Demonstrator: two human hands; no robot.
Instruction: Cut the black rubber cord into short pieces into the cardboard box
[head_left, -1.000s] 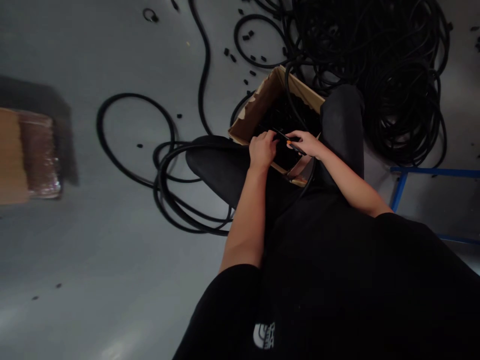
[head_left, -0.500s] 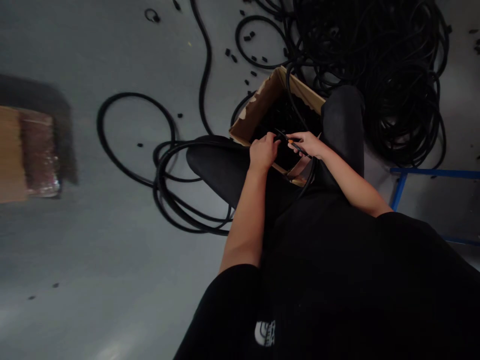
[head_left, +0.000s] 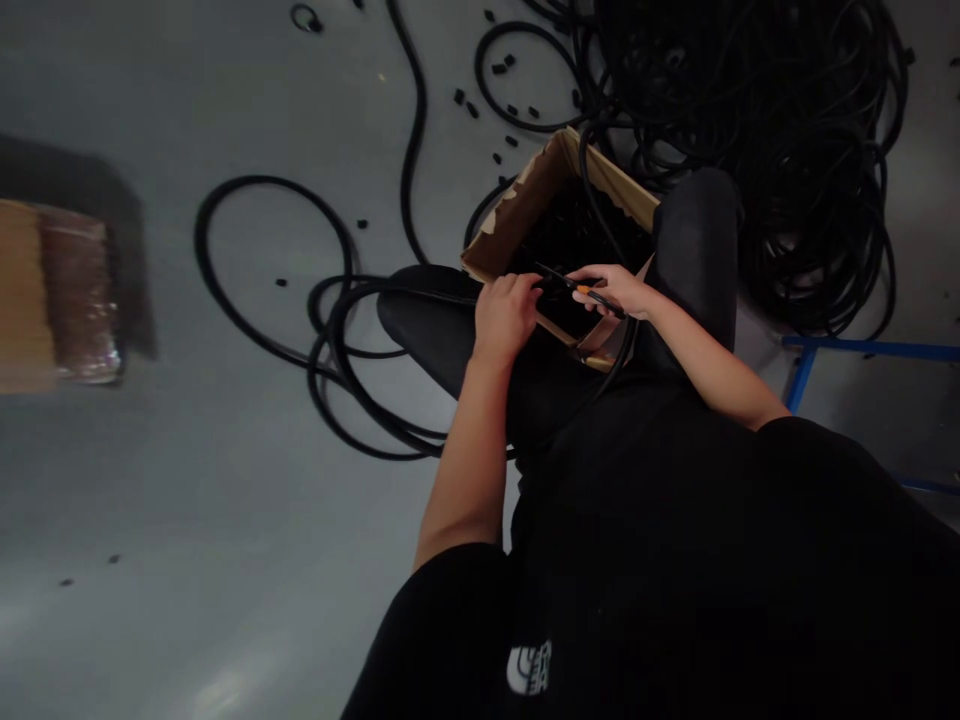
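Observation:
My left hand is closed round a black rubber hose by the near left rim of a cardboard box. The hose runs in from the left across my knee, and its end is hidden by my fingers. In my right hand is a pair of dark scissors with an orange part near the grip. Their blades point left toward my left hand, over the box. Dark pieces lie inside the box, too dim to make out singly. Another hose length passes over the box's far side.
A large tangled heap of black hose lies at the upper right. Loose hose loops spread over the grey floor at left, with small black cut pieces scattered about. A blue metal frame stands at right, and a carton at far left.
My left hand has drawn back a little to the left, away from the scissors, with the hose. The scissor blades now show more fully between my hands.

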